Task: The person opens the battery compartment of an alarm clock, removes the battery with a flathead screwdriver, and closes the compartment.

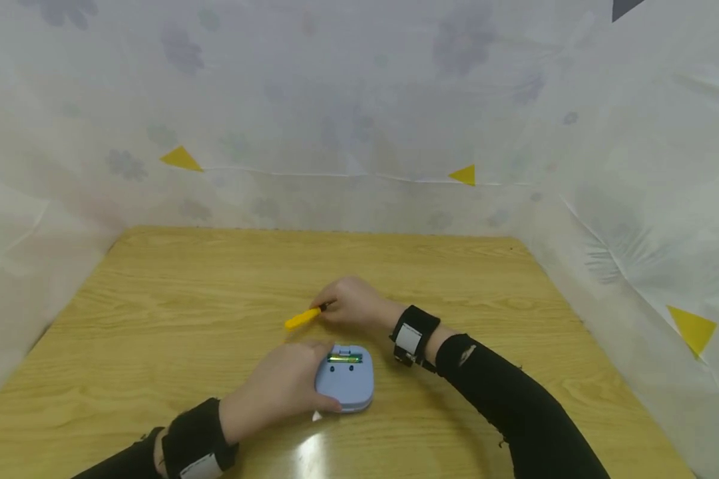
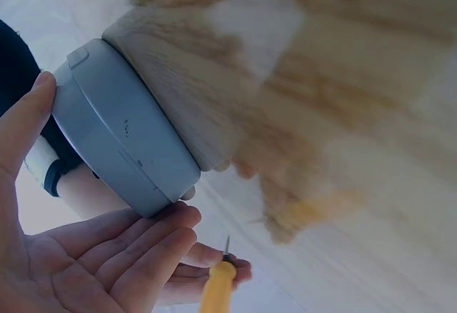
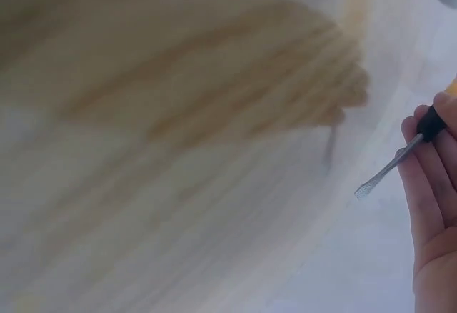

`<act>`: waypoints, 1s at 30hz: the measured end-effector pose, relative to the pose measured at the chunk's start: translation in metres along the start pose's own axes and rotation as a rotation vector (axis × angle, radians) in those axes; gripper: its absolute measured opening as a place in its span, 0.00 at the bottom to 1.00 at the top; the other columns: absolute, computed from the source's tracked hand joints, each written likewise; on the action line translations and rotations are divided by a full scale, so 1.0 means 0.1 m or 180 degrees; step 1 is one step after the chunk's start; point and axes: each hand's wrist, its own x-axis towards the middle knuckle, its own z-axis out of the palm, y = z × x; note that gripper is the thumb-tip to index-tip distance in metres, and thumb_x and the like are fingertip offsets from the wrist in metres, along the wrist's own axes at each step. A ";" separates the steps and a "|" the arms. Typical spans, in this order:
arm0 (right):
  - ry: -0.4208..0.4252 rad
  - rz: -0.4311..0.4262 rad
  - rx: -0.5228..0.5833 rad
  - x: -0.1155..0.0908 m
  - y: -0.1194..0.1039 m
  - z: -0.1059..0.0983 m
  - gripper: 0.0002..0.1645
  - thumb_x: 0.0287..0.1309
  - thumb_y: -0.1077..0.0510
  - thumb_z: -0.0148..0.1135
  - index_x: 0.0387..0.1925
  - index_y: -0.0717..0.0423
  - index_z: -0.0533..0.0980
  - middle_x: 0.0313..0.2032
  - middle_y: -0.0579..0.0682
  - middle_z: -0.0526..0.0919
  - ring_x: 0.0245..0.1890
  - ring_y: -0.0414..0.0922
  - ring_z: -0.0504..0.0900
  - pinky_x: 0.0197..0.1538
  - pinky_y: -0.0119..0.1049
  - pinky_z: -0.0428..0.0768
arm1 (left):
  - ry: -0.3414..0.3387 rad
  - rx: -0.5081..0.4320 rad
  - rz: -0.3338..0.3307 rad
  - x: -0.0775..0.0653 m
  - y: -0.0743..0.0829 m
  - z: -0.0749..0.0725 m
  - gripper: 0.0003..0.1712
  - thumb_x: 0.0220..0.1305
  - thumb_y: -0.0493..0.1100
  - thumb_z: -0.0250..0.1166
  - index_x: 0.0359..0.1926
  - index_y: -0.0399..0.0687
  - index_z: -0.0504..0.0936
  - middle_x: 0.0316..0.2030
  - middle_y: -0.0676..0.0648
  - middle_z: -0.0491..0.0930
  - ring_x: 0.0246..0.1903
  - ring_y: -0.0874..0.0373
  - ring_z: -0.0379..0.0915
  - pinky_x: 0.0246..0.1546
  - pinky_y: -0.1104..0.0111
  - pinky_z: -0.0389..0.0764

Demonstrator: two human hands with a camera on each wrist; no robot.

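Observation:
A light blue, rounded-square battery-powered device (image 1: pixel 349 387) lies on the table with its open battery slot facing up. Inside the slot sits a green-and-gold battery (image 1: pixel 344 358), and two small dark holes show below it. My left hand (image 1: pixel 283 378) grips the device's left side between thumb and fingers; in the left wrist view the blue casing (image 2: pixel 125 123) shows its side seam. Just beyond the device, my right hand (image 1: pixel 355 303) holds a screwdriver (image 1: pixel 301 320) with a yellow handle. In the right wrist view the screwdriver's metal shaft (image 3: pixel 389 169) points away from the fingers.
The wood-grain table (image 1: pixel 204 286) is bounded by pale flowered sheeting (image 1: pixel 335 100) at the back and sides. Yellow triangles (image 1: pixel 182 159) are stuck on the sheeting. A small white piece (image 1: pixel 317 416) lies near the left thumb.

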 end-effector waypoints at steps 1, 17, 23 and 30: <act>0.0027 0.0057 0.0061 -0.01 0.01 -0.02 0.16 0.65 0.60 0.71 0.53 0.52 0.89 0.51 0.49 0.92 0.51 0.43 0.90 0.57 0.35 0.87 | 0.0006 -0.0011 -0.0007 0.00 0.00 0.00 0.56 0.41 0.63 0.87 0.66 0.34 0.80 0.56 0.39 0.87 0.50 0.50 0.85 0.52 0.54 0.87; 0.0681 0.0346 0.0861 -0.20 0.16 -0.24 0.18 0.64 0.68 0.71 0.55 0.64 0.85 0.52 0.60 0.90 0.50 0.53 0.90 0.54 0.33 0.89 | -0.0076 -0.0064 -0.0050 0.02 -0.02 -0.01 0.57 0.44 0.64 0.86 0.67 0.33 0.79 0.60 0.36 0.85 0.56 0.44 0.85 0.58 0.50 0.86; 0.1080 0.0440 0.1412 -0.28 0.15 -0.34 0.18 0.65 0.69 0.70 0.56 0.68 0.84 0.53 0.65 0.89 0.51 0.58 0.89 0.51 0.36 0.91 | -0.0118 -0.0082 -0.0075 0.02 -0.02 -0.02 0.57 0.44 0.65 0.86 0.68 0.33 0.79 0.61 0.36 0.85 0.57 0.44 0.85 0.58 0.50 0.86; 0.1390 0.0528 0.2094 -0.35 0.05 -0.38 0.19 0.66 0.70 0.68 0.58 0.69 0.83 0.52 0.68 0.89 0.48 0.47 0.91 0.48 0.34 0.91 | -0.0153 -0.0110 -0.0126 0.02 -0.01 -0.02 0.59 0.44 0.65 0.86 0.69 0.34 0.78 0.62 0.35 0.84 0.59 0.43 0.84 0.60 0.49 0.86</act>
